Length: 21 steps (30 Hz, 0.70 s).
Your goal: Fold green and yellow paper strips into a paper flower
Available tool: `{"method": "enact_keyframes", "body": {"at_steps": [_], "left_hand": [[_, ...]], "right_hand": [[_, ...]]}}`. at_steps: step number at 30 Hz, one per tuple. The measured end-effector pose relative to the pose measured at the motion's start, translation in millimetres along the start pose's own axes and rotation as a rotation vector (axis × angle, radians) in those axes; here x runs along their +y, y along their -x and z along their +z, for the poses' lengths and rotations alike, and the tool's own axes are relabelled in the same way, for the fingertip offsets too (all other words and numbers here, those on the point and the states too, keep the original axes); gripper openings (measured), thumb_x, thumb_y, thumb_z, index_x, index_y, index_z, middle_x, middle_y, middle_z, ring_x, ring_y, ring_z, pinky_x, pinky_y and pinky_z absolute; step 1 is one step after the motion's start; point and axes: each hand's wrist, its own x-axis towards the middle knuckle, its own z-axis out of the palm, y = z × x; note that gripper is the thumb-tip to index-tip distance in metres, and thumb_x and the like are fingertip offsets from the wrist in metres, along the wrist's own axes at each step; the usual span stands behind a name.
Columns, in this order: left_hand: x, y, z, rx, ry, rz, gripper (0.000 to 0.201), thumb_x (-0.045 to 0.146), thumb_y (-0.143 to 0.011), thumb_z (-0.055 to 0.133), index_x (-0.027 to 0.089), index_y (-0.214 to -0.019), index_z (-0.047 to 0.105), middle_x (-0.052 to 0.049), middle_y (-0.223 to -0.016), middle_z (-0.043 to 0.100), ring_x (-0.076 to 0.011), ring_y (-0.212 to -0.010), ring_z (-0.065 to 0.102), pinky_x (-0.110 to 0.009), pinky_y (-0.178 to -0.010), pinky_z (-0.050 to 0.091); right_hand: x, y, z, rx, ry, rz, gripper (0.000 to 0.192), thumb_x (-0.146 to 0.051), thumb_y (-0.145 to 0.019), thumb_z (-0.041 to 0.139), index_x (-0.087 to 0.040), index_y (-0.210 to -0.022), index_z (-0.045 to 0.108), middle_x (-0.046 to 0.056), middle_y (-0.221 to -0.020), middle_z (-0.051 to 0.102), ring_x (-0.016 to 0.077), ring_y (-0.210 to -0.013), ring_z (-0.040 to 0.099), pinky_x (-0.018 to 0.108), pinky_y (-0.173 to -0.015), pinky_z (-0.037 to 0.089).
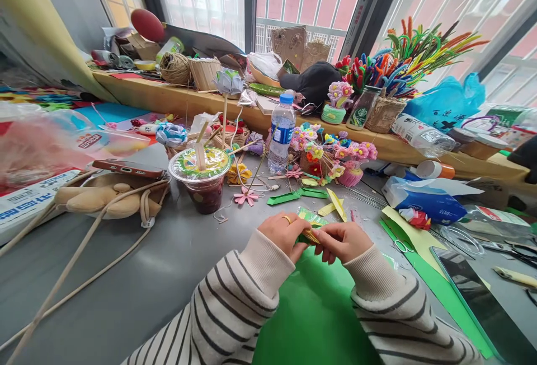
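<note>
Both hands meet over the grey bench [168, 264], right above a big green sheet [314, 309]. The left hand [283, 233] and right hand [344, 240] each have their fingers pinched on a small folded strip of green and yellow paper [309, 235] held between them. A drink cup [201, 177] with a straw sits off to the left, a water bottle [282, 132] further back, paper flowers [331, 155] beside it.

Both hands met over a green sheet [310, 309] on the grey table [168, 264] — the left hand [283, 234] and right hand [344, 240] pinched a small folded paper piece [311, 235] between them. A lidded drink cup [202, 177] and a water bottle [281, 132] stood beyond.
</note>
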Motion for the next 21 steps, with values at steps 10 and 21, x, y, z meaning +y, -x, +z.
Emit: {"method": "enact_keyframes", "body": {"at_steps": [10,21], "left_hand": [[14,0,8.9,0.121,-0.057,-0.037,0.015,0.019,-0.075,0.039,0.016,-0.080,0.053,-0.006,-0.076,0.058,-0.0164,-0.072,0.052,-0.027,-0.064,0.043],[-4,2,12.5,0.289,0.183,-0.001,0.014,0.018,-0.074,0.042,0.019,-0.078,0.056,-0.003,-0.073,0.060,-0.0119,-0.071,0.054,-0.023,-0.065,0.044]], "right_hand": [[-1,-1,1,0.113,0.302,-0.083,0.037,-0.044,-0.071,0.040,-0.017,-0.052,0.057,0.002,-0.044,0.057,0.0092,-0.038,0.050,0.020,-0.040,0.039],[-8,3,-6,0.030,0.197,-0.242,0.029,-0.039,-0.073,0.042,-0.016,-0.066,0.058,0.002,-0.060,0.060,0.0090,-0.046,0.052,0.020,-0.043,0.042]]}}
